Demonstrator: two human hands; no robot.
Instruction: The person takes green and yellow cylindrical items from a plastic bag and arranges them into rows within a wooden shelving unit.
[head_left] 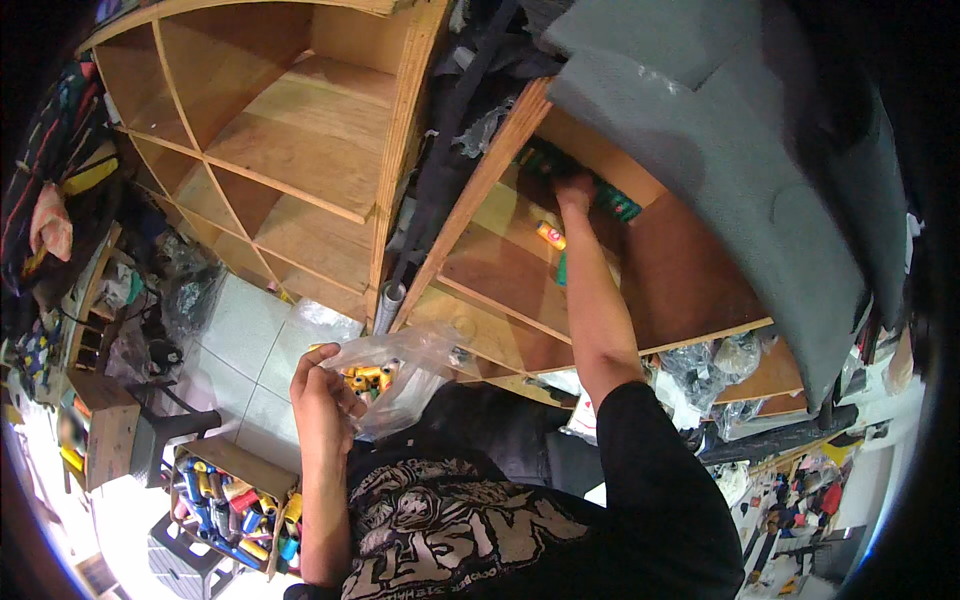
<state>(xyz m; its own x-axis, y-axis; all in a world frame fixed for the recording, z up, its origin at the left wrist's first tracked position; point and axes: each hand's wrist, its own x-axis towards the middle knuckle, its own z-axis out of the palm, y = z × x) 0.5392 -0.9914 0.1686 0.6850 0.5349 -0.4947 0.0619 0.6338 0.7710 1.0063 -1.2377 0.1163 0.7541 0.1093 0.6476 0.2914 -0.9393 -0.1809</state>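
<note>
Plastic bag (417,388) extends rightward from left fingers (320,378) gripping it; right fingers (577,186), state unclear.

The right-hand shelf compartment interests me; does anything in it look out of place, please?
Possibly one small yellow-orange cylinder: it lies loose on the shelf board, apart from the dark green items lined along the back, where the right hand reaches.
</note>
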